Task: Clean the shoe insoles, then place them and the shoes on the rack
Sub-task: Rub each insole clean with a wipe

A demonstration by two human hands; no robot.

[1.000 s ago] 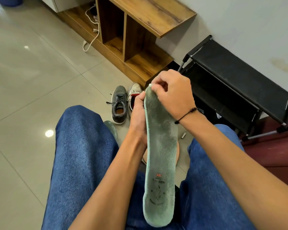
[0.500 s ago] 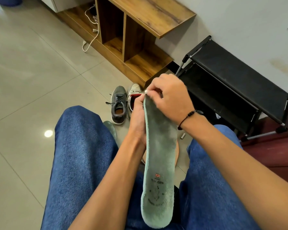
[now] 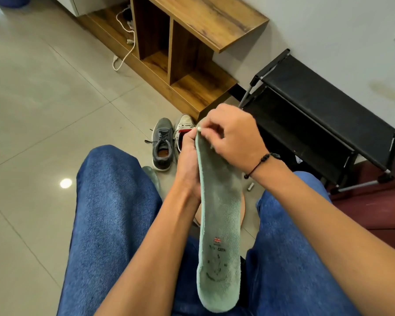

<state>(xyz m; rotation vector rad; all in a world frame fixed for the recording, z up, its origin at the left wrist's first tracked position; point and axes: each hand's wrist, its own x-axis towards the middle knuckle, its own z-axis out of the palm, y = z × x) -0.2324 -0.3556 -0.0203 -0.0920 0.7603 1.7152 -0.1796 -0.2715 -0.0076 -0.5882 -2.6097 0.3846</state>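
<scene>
Insole [image 3: 219, 215] between both hands' fingers [image 3: 211, 131]

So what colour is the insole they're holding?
Pale mint green, greyed with dirt, in the head view: the insole.

Left hand [image 3: 187, 165] mostly hidden behind the worn green foam insole [image 3: 219, 224]. White low-top shoe [image 3: 183, 127] half covered by both. Small white object pinched in right hand [image 3: 232, 135]: too small to identify. Insole's heel print blurred, unreadable.

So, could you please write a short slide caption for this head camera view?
Left hand holds a green insole upright while right hand picks at its toe end.
</scene>
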